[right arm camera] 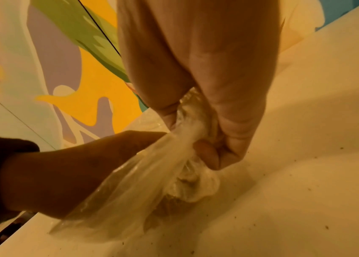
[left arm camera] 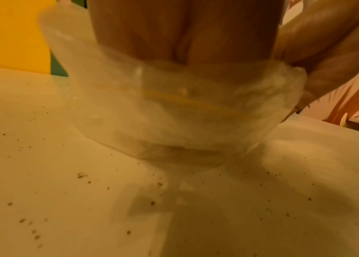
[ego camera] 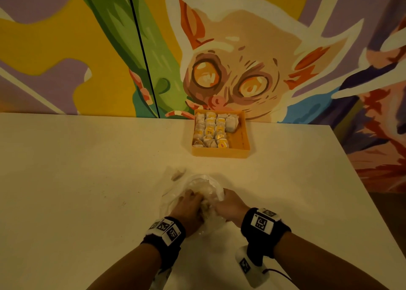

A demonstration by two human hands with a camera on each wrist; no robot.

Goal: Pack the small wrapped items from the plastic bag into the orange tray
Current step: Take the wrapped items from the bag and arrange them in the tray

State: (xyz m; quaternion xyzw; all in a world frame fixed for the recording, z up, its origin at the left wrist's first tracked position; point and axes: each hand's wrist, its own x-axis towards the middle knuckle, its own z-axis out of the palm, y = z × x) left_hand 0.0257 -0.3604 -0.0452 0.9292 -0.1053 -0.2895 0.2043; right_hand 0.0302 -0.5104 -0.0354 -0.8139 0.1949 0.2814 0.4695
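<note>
Tray point(ego camera: 220, 153) on table point(ego camera: 87, 180) at far edge, against wall point(ego camera: 66, 48), right of centre. Wrapped items point(ego camera: 208, 129) in rows inside tray, filling left and middle part; right strip of tray bare. Plastic bag point(ego camera: 197, 184) on table near front, well apart from tray, straight before it. Left hand point(ego camera: 189, 208) reaching into bag from left, fingers hidden inside. Right hand point(ego camera: 230, 204) just beside it on right, gripping bunched bag edge point(right arm camera: 187, 132). Small scrap point(ego camera: 178, 173) on table just behind bag, to left. Crumbs point(left arm camera: 81, 175) scattered on table around bag
</note>
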